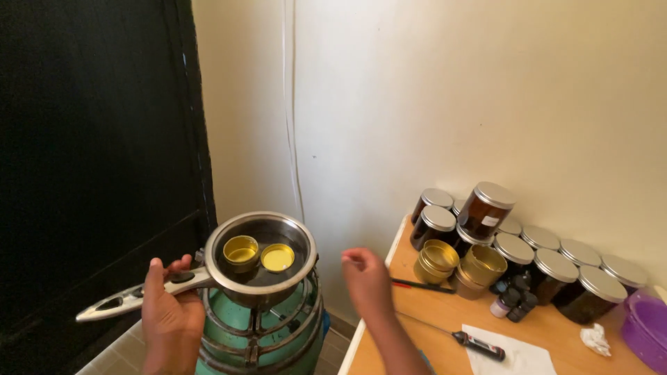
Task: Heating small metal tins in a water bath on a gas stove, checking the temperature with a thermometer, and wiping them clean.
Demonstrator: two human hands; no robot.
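— Two small tins (pixel 258 254) sit in the saucepan (pixel 261 255), right?
— Yes; it rests on the green gas cylinder's burner ring (pixel 258 326), and the left hand (pixel 169 312) grips its handle (pixel 135 296).
— And the right hand (pixel 366 278)?
— Empty, fingers loosely curled, hovering between the pan and the wooden table (pixel 556 333), near the gold tins (pixel 458 265).

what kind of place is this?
Probably a small home workshop for making balms or candles, not a regular kitchen. A steel saucepan holding two gold tins sits on a green gas-cylinder burner, the left hand on its handle. Dark amber jars with silver lids crowd a wooden table.
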